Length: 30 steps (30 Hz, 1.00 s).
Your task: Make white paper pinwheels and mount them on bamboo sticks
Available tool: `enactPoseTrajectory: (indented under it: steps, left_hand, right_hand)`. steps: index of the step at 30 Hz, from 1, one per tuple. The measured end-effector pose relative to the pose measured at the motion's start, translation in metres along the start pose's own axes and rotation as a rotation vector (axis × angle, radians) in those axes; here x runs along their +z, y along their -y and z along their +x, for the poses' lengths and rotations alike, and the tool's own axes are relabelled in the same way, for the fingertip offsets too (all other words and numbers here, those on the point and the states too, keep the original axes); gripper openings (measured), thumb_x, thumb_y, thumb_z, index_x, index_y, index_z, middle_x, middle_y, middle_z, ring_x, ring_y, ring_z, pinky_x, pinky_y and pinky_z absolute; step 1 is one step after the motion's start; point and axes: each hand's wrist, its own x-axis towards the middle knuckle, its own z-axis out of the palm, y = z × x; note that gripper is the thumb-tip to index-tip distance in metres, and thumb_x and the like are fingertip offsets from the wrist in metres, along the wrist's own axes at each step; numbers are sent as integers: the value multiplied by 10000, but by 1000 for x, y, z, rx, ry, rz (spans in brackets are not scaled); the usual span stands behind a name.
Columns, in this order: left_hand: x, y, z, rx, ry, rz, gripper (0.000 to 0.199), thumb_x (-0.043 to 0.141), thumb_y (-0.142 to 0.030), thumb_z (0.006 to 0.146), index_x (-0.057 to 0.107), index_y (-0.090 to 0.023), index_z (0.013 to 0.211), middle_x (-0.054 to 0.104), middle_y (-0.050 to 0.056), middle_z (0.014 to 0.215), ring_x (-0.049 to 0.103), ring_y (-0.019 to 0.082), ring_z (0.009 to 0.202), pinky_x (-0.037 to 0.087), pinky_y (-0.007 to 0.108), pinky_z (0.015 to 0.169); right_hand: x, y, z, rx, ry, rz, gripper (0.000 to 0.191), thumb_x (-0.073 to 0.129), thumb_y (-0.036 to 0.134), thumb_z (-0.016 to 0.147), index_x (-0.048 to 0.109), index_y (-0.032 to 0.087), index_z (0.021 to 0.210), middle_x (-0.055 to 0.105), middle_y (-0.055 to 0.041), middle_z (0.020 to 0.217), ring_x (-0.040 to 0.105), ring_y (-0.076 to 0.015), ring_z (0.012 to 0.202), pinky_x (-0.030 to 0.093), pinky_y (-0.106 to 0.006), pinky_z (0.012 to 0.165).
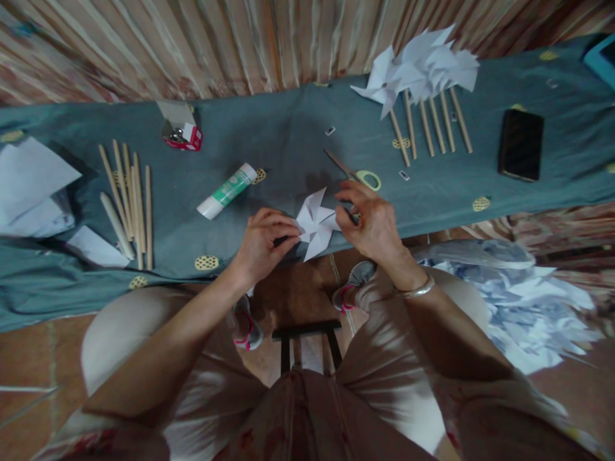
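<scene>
A white paper pinwheel (316,224) without a stick is held between my two hands, above the table's near edge. My left hand (266,243) pinches its left blade between thumb and fingers. At the opposite side my right hand (369,218) has its fingers curled, with thumb and fingertips at the right blade. Just beyond the right hand lie scissors (368,180) with pale green handles, partly covered by that hand. A glue stick (227,191) with a green and white label rests on the cloth to the left.
Finished pinwheels (423,67) on sticks lie at the back right, near a dark phone (521,145). Wooden sticks (137,205) and paper sheets (33,186) are at the left. A small red box (185,136) stands open. A bag of paper pinwheels (523,307) sits below, right.
</scene>
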Motion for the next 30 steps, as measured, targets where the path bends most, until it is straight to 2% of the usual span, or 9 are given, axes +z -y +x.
enactPoseTrajectory:
  steps: [4, 8, 16, 22, 30]
  left_hand:
    - [2, -1, -1, 31, -10, -1, 145, 640, -295, 907, 768, -229, 926, 766, 53, 938, 639, 230, 984, 466, 418, 902]
    - [0, -2, -2, 29, -27, 47, 173, 613, -318, 929, 769, -243, 936, 769, 47, 928, 640, 225, 960, 457, 419, 893]
    - [-5, -1, -8, 47, -59, 154, 204, 577, -351, 954, 766, -288, 998, 744, 23, 884, 614, 221, 947, 408, 409, 876]
    - [-1, -5, -8, -34, -34, 182, 193, 583, -294, 944, 756, -285, 1029, 747, 28, 937, 619, 238, 979, 343, 461, 944]
    - [1, -5, -1, -111, -50, 120, 120, 644, -276, 897, 743, -259, 963, 758, 22, 943, 637, 228, 940, 365, 461, 983]
  right_hand:
    - [-5, 5, 0, 84, 39, -60, 233, 534, 234, 857, 702, 168, 1005, 751, -65, 839, 688, -199, 691, 554, -341, 716]
    - [-3, 9, 2, 77, 69, -36, 217, 537, 230, 856, 713, 173, 968, 739, -41, 768, 667, -177, 636, 531, -309, 670]
    - [14, 12, 9, 26, 105, 61, 266, 481, 192, 898, 695, 164, 1054, 762, -83, 1005, 704, -202, 855, 561, -346, 812]
    - [14, 10, 9, -59, 35, 8, 212, 518, 210, 895, 696, 196, 1008, 689, -113, 1244, 614, -280, 1176, 477, -504, 1058]
    - [8, 11, 3, -99, 93, -4, 149, 525, 198, 870, 666, 245, 863, 539, -60, 1458, 528, -295, 1292, 461, -541, 1082]
